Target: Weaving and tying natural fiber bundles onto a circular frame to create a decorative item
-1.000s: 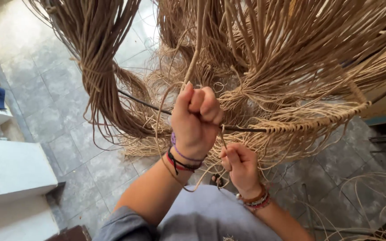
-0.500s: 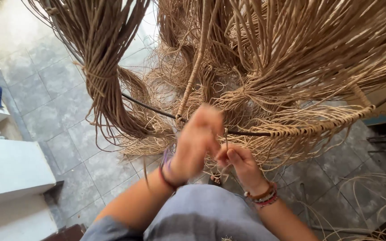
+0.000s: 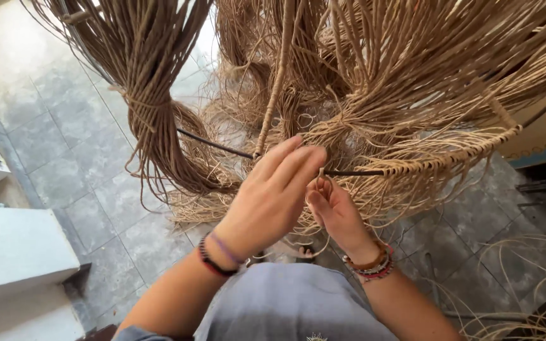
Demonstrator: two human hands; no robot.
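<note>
The left hand [image 3: 272,196], fingers extended, touched the dark wire hoop [image 3: 216,146]; the right hand [image 3: 336,211] pinched a rattan strand [image 3: 321,184] just beneath, above grey floor tiles [image 3: 71,145].

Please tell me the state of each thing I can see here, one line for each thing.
left hand: fingers extended, resting on the dark rod
right hand: pinching a rattan strand
dark rod: bare at left, wrapped at right
rattan strands: loose, hanging
tied bundle: bound, hanging
</note>
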